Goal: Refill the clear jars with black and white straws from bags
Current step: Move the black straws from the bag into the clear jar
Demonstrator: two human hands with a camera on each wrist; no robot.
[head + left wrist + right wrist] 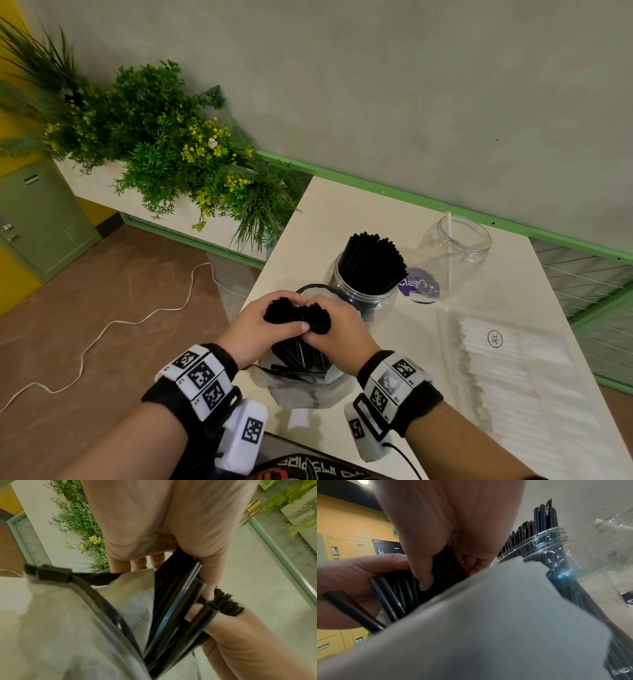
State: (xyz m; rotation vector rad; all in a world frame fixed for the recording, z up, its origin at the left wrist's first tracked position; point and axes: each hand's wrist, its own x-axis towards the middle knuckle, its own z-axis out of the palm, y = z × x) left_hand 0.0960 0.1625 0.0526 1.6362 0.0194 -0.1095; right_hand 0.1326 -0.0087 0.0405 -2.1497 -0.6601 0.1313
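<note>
Both hands grip one thick bundle of black straws (296,317) that rises out of a clear zip bag (301,387) at the table's near edge. My left hand (270,322) wraps the bundle's left side and my right hand (337,325) its right side, thumbs in front. In the left wrist view the left hand (188,547) curls round the black straws (171,608) above the bag's black zip (51,573). Seen from the right wrist, the right hand (453,534) holds the same straws (443,572). Just behind stands a clear jar (366,274) packed with black straws. Farther right, a second clear jar (455,246) holds one white straw.
A bag of white straws (513,359) marked XL lies along the table's right side. A purple lid (419,286) sits between the jars. Beyond the table's left edge are a planter with green plants (164,144) and a white cable (102,329) on the floor.
</note>
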